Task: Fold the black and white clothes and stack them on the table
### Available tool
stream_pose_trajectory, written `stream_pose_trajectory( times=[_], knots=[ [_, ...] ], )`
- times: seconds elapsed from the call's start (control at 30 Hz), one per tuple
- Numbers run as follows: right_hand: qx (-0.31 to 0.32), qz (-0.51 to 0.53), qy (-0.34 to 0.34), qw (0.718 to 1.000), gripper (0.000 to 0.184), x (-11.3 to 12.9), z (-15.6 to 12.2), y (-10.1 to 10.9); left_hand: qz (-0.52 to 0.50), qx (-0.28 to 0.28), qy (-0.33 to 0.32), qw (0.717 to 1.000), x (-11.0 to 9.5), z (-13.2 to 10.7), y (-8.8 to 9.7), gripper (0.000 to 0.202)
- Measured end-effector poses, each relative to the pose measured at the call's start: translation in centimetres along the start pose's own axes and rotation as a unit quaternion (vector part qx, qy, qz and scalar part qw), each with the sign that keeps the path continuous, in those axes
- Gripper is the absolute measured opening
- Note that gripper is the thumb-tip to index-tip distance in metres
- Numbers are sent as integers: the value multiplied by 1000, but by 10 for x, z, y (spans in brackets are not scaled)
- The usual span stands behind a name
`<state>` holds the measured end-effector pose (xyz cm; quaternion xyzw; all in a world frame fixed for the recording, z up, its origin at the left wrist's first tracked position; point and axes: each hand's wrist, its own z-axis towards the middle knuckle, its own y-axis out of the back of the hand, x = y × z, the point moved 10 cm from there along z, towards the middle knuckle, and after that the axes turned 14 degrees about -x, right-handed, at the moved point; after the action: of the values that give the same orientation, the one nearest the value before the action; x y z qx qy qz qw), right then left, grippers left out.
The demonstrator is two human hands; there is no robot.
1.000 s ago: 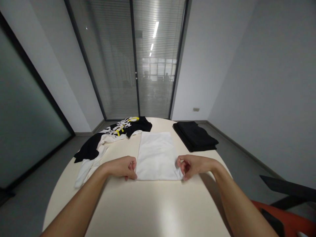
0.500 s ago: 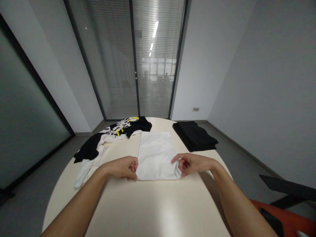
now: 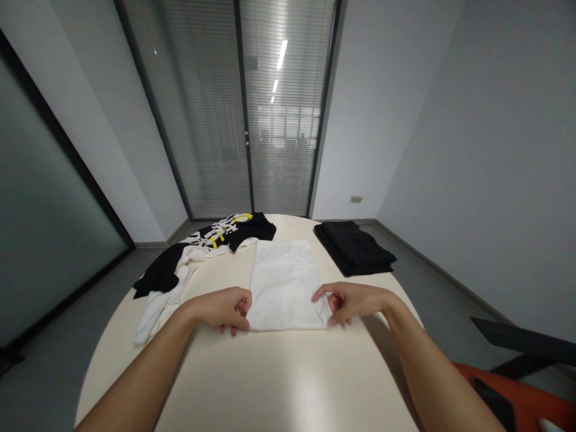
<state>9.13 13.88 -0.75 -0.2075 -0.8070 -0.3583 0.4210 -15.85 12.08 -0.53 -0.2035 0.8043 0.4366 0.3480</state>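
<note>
A folded white garment [image 3: 285, 282] lies flat in the middle of the round cream table [image 3: 279, 384]. My left hand [image 3: 225, 309] pinches its near left corner, fingers curled shut on the fabric. At the near right corner, my right hand [image 3: 346, 302] grips the cloth between thumb and fingers. Both forearms reach in from the bottom of the view.
A heap of black, white and yellow clothes [image 3: 198, 252] sprawls over the table's far left edge. A stack of folded black garments [image 3: 355, 247] sits at the far right. An orange chair [image 3: 517, 396] stands at the lower right, glass doors with blinds behind.
My right hand's fingers have shifted on the near right corner, settling lower against the cloth. The left hand and the garment have barely moved.
</note>
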Motion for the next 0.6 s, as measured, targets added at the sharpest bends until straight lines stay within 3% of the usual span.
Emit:
stream_pose_trajectory(
  times=[0.2,0.47,0.6],
  knots=[
    [-3,-15,3,1000,59,-3,-2,2,22,-11,11,1000,5,1,3,32],
    [8,-21,-21,1000,64,-7,0,-2,27,1,-1,1000,4,1,0,44],
    [20,-48,-49,997,58,-12,-2,-4,56,-5,-13,998,0,0,2,37]
  ],
)
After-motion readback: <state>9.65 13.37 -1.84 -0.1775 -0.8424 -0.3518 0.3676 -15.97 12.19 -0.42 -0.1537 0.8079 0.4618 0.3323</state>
